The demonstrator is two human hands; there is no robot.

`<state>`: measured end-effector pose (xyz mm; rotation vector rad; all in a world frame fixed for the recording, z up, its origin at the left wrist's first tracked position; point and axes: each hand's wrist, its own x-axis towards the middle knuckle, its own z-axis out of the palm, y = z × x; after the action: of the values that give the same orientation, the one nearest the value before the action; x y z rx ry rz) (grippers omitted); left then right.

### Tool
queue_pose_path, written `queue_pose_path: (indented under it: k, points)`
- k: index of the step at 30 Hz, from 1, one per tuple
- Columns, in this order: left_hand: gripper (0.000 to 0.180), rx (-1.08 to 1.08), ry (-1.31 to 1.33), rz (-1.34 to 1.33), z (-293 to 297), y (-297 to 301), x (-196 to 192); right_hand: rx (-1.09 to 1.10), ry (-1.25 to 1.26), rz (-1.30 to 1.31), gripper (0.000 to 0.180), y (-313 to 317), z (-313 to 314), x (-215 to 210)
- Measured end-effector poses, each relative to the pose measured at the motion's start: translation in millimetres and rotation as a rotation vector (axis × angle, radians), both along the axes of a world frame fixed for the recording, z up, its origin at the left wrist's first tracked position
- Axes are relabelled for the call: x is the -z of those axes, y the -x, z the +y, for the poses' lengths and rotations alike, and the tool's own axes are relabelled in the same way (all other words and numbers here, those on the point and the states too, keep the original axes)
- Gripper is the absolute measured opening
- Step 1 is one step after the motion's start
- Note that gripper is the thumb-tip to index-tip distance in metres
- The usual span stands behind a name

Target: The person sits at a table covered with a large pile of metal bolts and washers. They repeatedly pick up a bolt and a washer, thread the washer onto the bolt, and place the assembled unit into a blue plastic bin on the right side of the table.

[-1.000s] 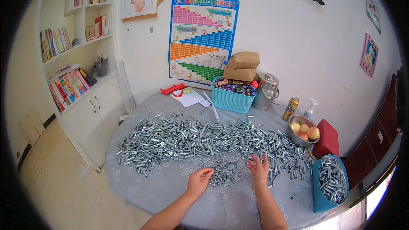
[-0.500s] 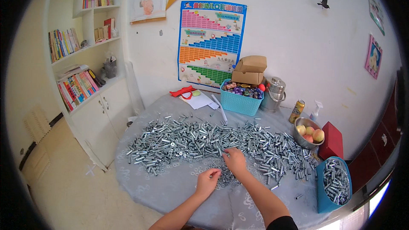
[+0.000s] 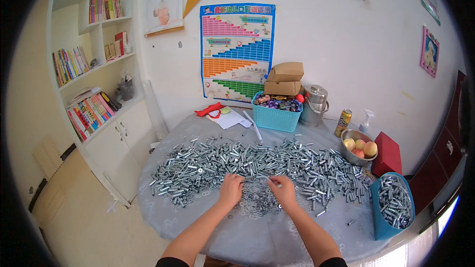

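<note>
A broad heap of silvery metal bolts and sleeve-like pieces (image 3: pixel 198 160) covers the middle of the table. My left hand (image 3: pixel 230 191) is at the heap's near edge, fingers pinched; anything between them is too small to make out. Level with it and a little to the right, my right hand (image 3: pixel 283 191) also has thumb and fingers drawn together at a small piece I cannot make out. Between my forearms lies a patch of small nuts and flat washers (image 3: pixel 260 201). The two hands are apart.
On the right stand a blue bin of metal pieces (image 3: pixel 377 220), a red box (image 3: pixel 388 154), a steel bowl of fruit (image 3: pixel 352 157) and a can (image 3: pixel 343 122). Behind the heap are a turquoise basket (image 3: pixel 277 119), a metal canister (image 3: pixel 313 111) and papers (image 3: pixel 228 119).
My left hand has moved forward to the heap's edge. My right hand has drawn back from the heap, slightly to the right and nearer. The view has shifted a little.
</note>
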<state>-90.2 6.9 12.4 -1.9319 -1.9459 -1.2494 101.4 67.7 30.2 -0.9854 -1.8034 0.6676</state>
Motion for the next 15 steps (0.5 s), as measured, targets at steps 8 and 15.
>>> queue_pose_path:
  k: [8, 15]
  points:
    - [0.014, 0.093, 0.026, 0.184, 33.2, -0.6, 3.0, -0.260, 0.647, 0.486, 0.018, -47.8, -27.1, 16.6]
    - [0.015, 0.187, 0.005, 0.145, 37.2, 1.3, 3.6, -0.348, 0.730, 0.684, 0.026, -49.9, -38.4, 31.2]
